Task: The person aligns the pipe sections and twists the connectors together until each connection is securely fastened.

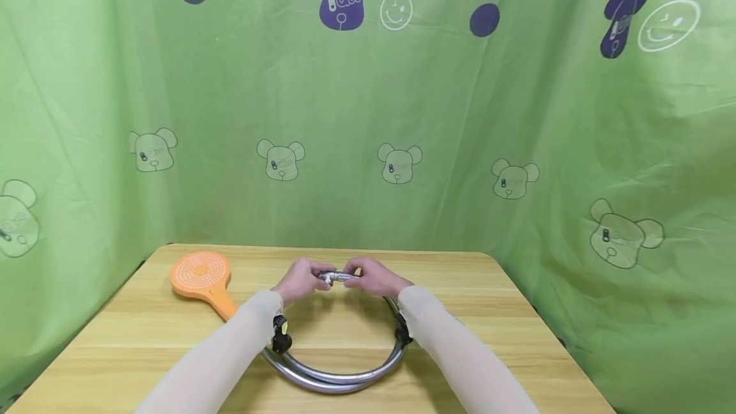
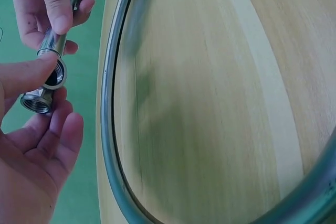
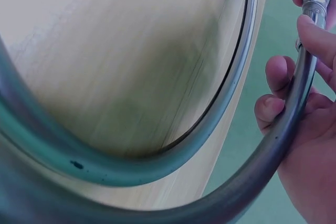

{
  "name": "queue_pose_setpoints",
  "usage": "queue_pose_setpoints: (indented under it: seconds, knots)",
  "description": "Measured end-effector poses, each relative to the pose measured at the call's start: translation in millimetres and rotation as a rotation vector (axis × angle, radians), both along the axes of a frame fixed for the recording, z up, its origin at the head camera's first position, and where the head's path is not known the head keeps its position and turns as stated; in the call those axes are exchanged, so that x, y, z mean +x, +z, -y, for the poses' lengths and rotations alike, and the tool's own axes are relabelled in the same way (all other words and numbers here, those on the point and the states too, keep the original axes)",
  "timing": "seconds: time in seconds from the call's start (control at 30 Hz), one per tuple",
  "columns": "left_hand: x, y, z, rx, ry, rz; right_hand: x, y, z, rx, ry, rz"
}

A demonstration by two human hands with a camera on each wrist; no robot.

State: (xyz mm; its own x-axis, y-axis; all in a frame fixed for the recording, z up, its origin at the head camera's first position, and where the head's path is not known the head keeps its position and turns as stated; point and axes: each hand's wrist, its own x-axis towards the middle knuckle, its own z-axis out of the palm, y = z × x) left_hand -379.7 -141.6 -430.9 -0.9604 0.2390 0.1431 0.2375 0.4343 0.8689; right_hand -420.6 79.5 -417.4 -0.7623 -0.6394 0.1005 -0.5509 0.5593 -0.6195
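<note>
In the head view, my left hand [image 1: 298, 281] holds a chrome T-shaped pipe fitting [image 1: 329, 277] above the wooden table. Two threaded open mouths of the fitting [image 2: 38, 100] face outward in the left wrist view, with the thumb and fingers pinching its body. My right hand [image 1: 375, 278] grips the end of a silver shower hose [image 1: 333, 387], which meets the fitting. The right wrist view shows that hand's thumb on the hose's chrome end piece [image 3: 314, 15]. How far the joint is threaded is hidden. The hose loops down between both forearms.
An orange handheld shower head [image 1: 199, 271] lies at the table's left, its handle partly behind my left forearm. The wooden tabletop [image 1: 471, 299] ends at a green curtain [image 1: 345, 209] printed with bears, which hangs behind and along both sides.
</note>
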Motion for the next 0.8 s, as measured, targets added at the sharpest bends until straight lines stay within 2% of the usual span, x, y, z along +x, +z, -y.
queue_pose_setpoints:
  seconds: [0.27,0.53,0.8]
  knots:
    - [0.6,1.9,0.6,0.026,-0.006,0.027,2.5,1.6,-1.5,0.035,-0.014,0.042]
    - [2.5,3.7,0.4,0.031,-0.008,0.035,2.6,-0.8,-0.1,-0.046,-0.010,0.025]
    - [3.8,3.9,-0.9,0.039,-0.003,0.031,1.6,-0.9,-2.6,0.017,-0.015,0.052]
